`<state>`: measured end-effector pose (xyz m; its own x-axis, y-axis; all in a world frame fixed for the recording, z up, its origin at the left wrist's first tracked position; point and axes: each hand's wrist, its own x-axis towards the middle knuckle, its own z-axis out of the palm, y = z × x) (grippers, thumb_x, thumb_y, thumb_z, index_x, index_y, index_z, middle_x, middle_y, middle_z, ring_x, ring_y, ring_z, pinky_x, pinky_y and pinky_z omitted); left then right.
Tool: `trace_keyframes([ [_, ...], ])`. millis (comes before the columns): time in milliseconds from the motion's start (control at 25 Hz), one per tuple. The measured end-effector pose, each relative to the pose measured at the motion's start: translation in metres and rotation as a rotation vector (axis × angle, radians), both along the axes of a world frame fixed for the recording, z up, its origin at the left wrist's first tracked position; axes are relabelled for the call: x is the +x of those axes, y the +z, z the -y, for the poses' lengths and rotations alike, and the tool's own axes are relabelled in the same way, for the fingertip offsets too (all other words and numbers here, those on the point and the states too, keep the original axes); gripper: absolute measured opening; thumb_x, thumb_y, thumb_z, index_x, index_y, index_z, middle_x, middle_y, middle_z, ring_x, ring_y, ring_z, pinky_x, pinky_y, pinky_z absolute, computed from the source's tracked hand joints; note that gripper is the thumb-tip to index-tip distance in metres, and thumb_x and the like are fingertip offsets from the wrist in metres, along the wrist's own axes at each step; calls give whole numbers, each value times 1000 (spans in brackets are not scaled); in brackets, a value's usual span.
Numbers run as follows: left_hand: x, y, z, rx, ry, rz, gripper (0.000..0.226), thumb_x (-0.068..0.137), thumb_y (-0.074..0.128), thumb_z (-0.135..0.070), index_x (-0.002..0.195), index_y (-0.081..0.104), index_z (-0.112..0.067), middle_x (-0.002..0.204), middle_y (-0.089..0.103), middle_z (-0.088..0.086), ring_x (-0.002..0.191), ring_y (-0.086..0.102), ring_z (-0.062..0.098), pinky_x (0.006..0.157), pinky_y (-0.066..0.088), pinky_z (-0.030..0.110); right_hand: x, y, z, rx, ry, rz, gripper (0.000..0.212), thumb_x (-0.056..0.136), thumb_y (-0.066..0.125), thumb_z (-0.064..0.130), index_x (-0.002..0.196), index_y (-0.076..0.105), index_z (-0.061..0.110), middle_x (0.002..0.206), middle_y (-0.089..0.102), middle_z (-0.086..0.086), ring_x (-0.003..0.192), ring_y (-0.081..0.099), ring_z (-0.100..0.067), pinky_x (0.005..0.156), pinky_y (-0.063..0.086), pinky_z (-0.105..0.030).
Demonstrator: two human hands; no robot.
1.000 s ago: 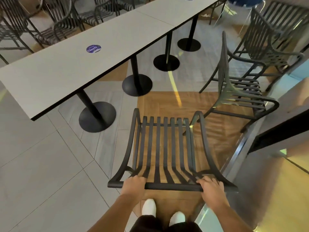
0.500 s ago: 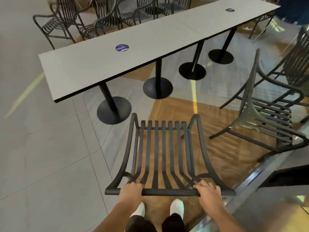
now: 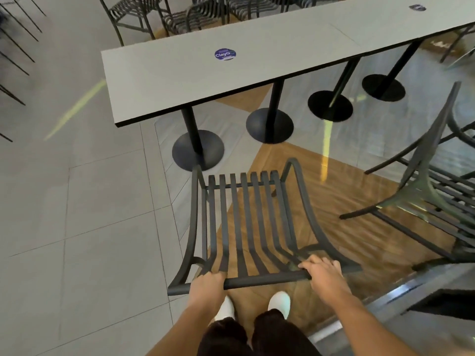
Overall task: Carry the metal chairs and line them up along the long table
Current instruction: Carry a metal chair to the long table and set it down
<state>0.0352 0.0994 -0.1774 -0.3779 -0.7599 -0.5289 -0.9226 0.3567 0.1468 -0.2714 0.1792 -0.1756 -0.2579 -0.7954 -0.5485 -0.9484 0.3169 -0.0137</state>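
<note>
Gripping chair (image 3: 246, 222) top rail w/ both hands (image 3: 208, 283) (image 3: 324, 274); table (image 3: 180, 80) end now nearer, more centred.

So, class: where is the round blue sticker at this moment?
In the head view, the round blue sticker lies flat on the long table, near its left end, above the nearest pedestal base and beyond the carried chair.

Pedestal base (image 3: 198, 150) blocks ahead; left floor (image 3: 77, 214) open.
</note>
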Motion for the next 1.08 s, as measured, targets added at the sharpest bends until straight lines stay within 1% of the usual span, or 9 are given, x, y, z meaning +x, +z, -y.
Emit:
trace_keyframes([
  [120, -1, 0, -4, 6, 62, -20, 30, 102, 46, -14, 122, 63, -28, 115, 68, -2, 103, 66, 20, 89, 54, 33, -4, -1, 14, 15, 49, -3, 61, 95, 50, 3, 141, 50, 44, 136, 48, 12, 125, 45, -17, 99, 29, -36],
  [240, -9, 4, 1, -7, 127, -40, 29, 101, 46, -13, 120, 63, -28, 114, 68, -3, 103, 65, 20, 86, 53, 32, -15, 0, 34, 12, 112, 13, 59, 97, 45, 4, 140, 50, 44, 135, 48, 13, 122, 45, -17, 92, 25, -35],
  [320, -20, 7, 0, 2, 193, -34, 30, 101, 46, -13, 119, 64, -28, 111, 68, -3, 100, 65, 19, 86, 54, 31, -27, 1, 47, 18, 156, 16, 57, 97, 44, 5, 138, 51, 44, 134, 48, 14, 120, 46, -17, 89, 23, -35],
  [480, -46, 10, -8, -27, 324, -57, 36, 102, 44, -10, 123, 65, -29, 113, 69, -4, 103, 63, 17, 88, 52, 29, -48, 1, 65, 19, 239, 14, 56, 97, 44, 6, 138, 50, 43, 133, 49, 12, 120, 47, -19, 96, 28, -39],
  [640, -66, 9, -7, -41, 394, -19, 45, 101, 40, -7, 129, 63, -33, 119, 68, -4, 114, 58, 22, 94, 50, 32, -64, -1, 84, -1, 316, 6, 53, 99, 44, 7, 138, 51, 41, 133, 50, 9, 123, 48, -21, 99, 28, -42],
  [760, -71, 8, -2, -39, 421, -11, 41, 100, 46, -10, 126, 65, -35, 119, 69, -6, 113, 59, 21, 98, 49, 34, -67, 0, 95, -26, 335, -10, 47, 101, 43, 10, 135, 53, 40, 131, 52, 8, 123, 49, -21, 101, 29, -43],
  [920, -73, 8, 18, -43, 446, -9, 35, 102, 52, -14, 127, 65, -34, 118, 69, -6, 114, 58, 21, 101, 48, 35, -69, 1, 121, -43, 356, 0, 42, 101, 46, 12, 131, 55, 40, 127, 53, 9, 120, 51, -20, 99, 30, -43],
  [1080, -66, 4, 53, -41, 437, 13, 31, 103, 52, -18, 126, 65, -33, 117, 69, -4, 113, 57, 22, 98, 48, 34, -63, 1, 159, -57, 371, 14, 41, 100, 50, 14, 131, 56, 40, 127, 54, 9, 120, 51, -21, 99, 31, -43],
])
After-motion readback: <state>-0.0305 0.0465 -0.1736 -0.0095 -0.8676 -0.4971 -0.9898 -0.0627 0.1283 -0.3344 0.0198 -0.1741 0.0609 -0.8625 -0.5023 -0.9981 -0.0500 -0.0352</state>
